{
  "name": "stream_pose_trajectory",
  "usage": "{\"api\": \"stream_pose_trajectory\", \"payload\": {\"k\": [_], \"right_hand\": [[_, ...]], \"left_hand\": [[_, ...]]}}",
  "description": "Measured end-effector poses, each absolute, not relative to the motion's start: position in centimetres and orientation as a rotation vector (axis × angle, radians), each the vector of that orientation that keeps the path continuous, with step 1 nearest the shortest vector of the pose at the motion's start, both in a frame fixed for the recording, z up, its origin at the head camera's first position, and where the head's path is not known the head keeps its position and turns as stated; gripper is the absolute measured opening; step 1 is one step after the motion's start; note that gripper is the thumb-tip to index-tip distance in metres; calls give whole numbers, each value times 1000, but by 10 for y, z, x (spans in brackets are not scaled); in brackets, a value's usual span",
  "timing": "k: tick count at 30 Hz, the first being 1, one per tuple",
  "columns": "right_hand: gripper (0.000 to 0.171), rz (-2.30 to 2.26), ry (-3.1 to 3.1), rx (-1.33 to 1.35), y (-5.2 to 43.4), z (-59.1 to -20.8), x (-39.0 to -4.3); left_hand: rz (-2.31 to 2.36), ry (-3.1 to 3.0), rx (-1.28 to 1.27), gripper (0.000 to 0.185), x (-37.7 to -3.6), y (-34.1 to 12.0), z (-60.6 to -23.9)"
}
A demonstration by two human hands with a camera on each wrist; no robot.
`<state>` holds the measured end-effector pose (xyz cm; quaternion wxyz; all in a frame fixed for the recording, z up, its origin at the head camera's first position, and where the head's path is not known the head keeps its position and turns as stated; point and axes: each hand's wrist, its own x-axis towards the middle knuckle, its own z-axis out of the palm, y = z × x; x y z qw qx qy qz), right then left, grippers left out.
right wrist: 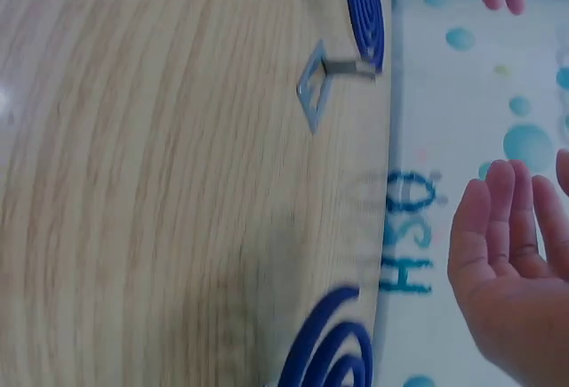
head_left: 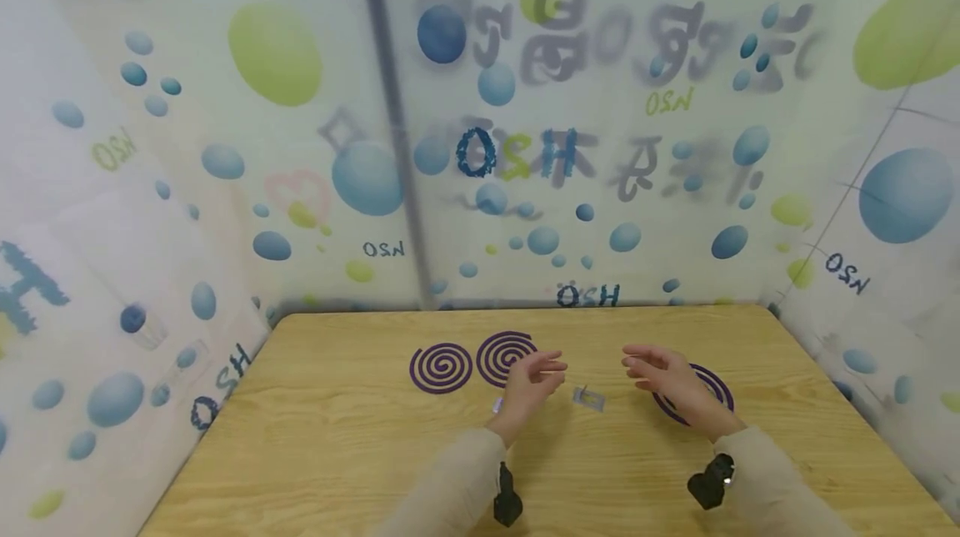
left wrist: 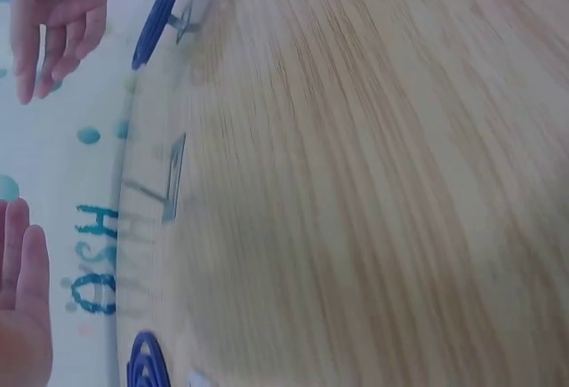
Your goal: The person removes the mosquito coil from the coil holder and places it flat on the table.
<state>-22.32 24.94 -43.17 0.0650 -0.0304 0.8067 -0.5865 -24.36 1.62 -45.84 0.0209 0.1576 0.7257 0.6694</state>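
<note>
**Hovering Empty Over the Coil Stand**

Currently holding nothing: left hand [head_left: 531,383] and right hand [head_left: 671,383] floating open-fingered at lower centre. Lying between them on the wooden table [head_left: 337,437], the small metal stand [head_left: 588,397], probably light, stiff, sharp-edged; pinching by the flat base. Flanking it, purple spiral coils [head_left: 474,362], likely brittle; lifting from beneath.
</note>
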Motion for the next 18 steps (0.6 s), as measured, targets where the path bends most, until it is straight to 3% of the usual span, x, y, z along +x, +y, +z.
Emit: {"api": "stream_pose_trajectory", "payload": {"k": [9, 18], "right_hand": [[51, -1698, 2707, 29, 292, -439, -228], [47, -1633, 2853, 348, 335, -453, -229]], "left_hand": [[1983, 2192, 551, 31, -231, 64, -466], [1910, 2157, 534, 35, -222, 92, -469]]}}
